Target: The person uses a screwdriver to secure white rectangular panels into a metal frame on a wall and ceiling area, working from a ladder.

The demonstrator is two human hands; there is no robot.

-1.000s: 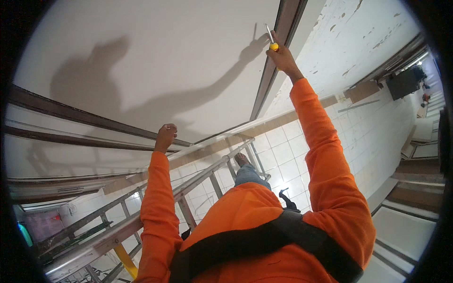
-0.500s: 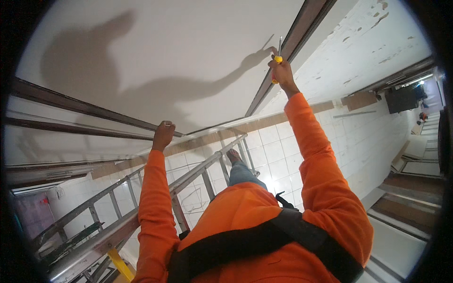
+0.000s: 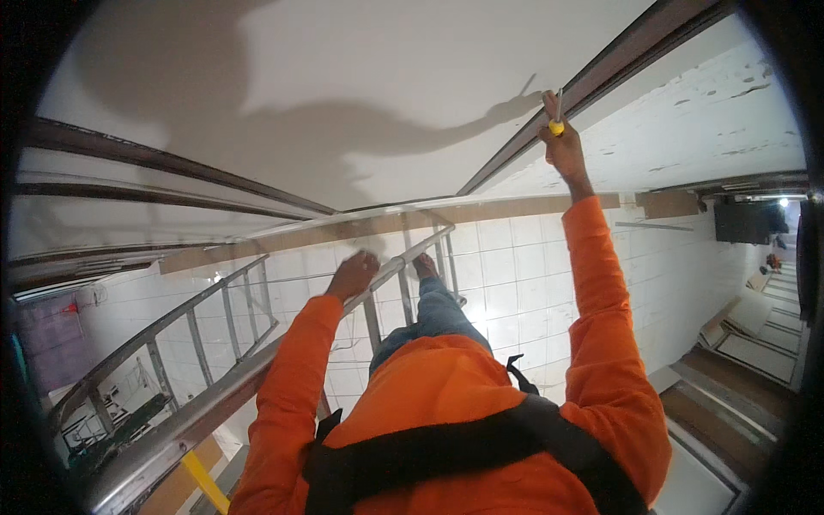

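Observation:
My right hand is raised at the far right, closed round a screwdriver with a yellow handle and a thin metal shaft pointing up. It is beside a dark brown frame that runs along the edge of the white wall panel. My left hand is lower, close to the top of a metal ladder. Its fingers are smeared by motion, so whether it touches the ladder or holds anything is unclear.
A second ladder-like metal frame stands at the left. White floor tiles lie far below, and one of my feet shows near the ladder. More dark frame bars cross at the left. Boards and panels are stacked at the right.
My left hand has come away from the dark frame bar and moved down and right toward the ladder. My right hand, still holding the screwdriver, sits further right in the view, which has shifted.

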